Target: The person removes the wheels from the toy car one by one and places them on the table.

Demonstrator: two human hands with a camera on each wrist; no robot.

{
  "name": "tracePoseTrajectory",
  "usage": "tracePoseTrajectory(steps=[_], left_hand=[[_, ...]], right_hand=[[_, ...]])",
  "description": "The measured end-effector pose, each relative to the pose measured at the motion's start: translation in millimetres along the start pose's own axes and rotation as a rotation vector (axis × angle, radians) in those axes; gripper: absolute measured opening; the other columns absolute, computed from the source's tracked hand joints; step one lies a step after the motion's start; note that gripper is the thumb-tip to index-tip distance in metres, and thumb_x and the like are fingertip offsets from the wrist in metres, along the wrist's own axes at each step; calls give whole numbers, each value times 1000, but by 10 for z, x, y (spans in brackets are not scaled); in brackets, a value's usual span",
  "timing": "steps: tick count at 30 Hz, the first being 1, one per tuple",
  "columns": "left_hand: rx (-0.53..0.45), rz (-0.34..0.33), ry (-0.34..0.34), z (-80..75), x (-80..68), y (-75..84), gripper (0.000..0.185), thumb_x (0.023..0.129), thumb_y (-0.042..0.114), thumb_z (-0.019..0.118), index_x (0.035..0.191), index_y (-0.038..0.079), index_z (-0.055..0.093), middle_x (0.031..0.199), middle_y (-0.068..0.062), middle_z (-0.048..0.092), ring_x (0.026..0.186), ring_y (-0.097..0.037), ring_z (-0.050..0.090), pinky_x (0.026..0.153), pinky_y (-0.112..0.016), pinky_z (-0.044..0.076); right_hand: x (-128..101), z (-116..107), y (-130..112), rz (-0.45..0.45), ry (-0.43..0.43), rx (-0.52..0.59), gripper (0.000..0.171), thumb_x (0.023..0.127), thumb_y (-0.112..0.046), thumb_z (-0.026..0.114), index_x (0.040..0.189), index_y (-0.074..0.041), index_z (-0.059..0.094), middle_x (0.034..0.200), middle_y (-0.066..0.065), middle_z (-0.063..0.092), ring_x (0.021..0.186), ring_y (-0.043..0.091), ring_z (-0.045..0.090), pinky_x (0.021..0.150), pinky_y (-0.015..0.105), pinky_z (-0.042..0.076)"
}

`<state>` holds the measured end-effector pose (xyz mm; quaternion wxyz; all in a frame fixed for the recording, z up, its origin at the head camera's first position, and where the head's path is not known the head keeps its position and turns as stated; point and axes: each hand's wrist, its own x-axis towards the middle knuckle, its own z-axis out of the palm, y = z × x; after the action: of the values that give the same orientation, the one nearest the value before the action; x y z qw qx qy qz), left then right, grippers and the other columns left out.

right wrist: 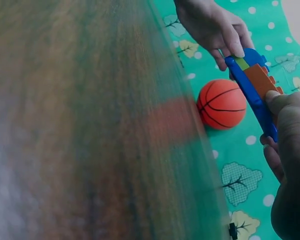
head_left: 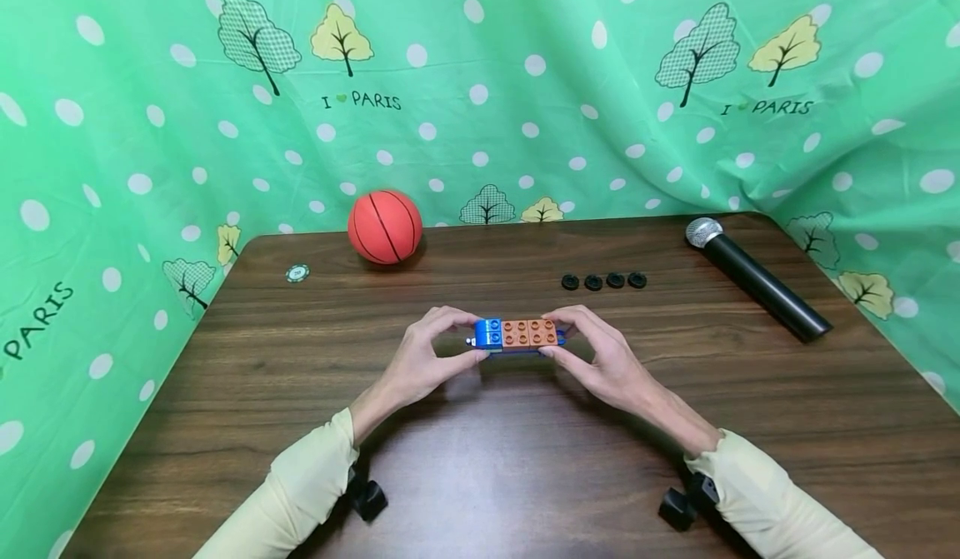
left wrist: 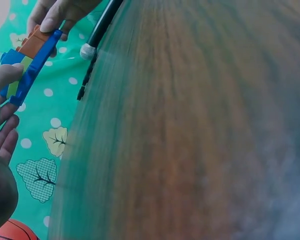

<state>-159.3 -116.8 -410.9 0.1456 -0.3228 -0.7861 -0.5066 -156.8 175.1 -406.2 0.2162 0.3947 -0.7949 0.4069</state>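
Brick assembly of blue and orange studded pieces, held just above the tabletop at its middle. Pinched at the blue end by left hand, at the orange end by right hand, fingers curled round. Possibly a green layer beneath. Basketball, microphone well apart behind.

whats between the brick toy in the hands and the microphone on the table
In the head view, a row of four small black rings lies on the table, roughly between the brick toy and the microphone.
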Motion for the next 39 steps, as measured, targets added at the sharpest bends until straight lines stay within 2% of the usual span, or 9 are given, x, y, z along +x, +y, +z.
tracePoseTrajectory(steps=[6,11,22,28,32,39], left_hand=[[15,40,15,-15,-4,-19,35,83,7,88,115,6,74,108,-1,73,104,-24,63,92,-43,51],[15,38,18,-31,-3,-62,36,83,6,87,116,4,74,109,-4,73,103,-34,64,89,-47,53],[40,2,32,-67,49,-170,37,84,8,87,118,4,74,111,-4,73,107,-24,64,94,-47,52],[65,-53,31,-91,83,-212,37,85,10,87,120,3,74,113,-4,73,109,-21,63,96,-46,51],[81,-86,16,-109,94,-234,38,86,11,86,122,3,74,116,-6,72,111,-21,63,97,-46,52],[108,-96,12,-122,124,-298,38,88,13,84,123,1,73,117,-8,73,112,-25,63,97,-47,52]], right_hand=[[12,4,5,15,-18,7,54,80,11,81,129,-2,63,120,7,66,96,16,64,83,32,55],[35,9,23,39,-41,3,52,82,7,82,130,-3,64,120,5,65,100,17,64,84,37,56],[143,71,119,49,-55,1,47,85,4,82,128,0,64,118,6,67,98,17,63,81,45,56],[200,124,194,56,-64,16,45,87,4,80,129,1,63,117,7,67,98,18,65,80,46,57],[223,154,234,61,-64,12,45,88,4,80,129,0,64,115,8,67,96,19,65,79,46,57],[256,205,291,107,-80,5,42,91,0,78,130,0,64,115,10,67,95,22,66,80,43,57]])
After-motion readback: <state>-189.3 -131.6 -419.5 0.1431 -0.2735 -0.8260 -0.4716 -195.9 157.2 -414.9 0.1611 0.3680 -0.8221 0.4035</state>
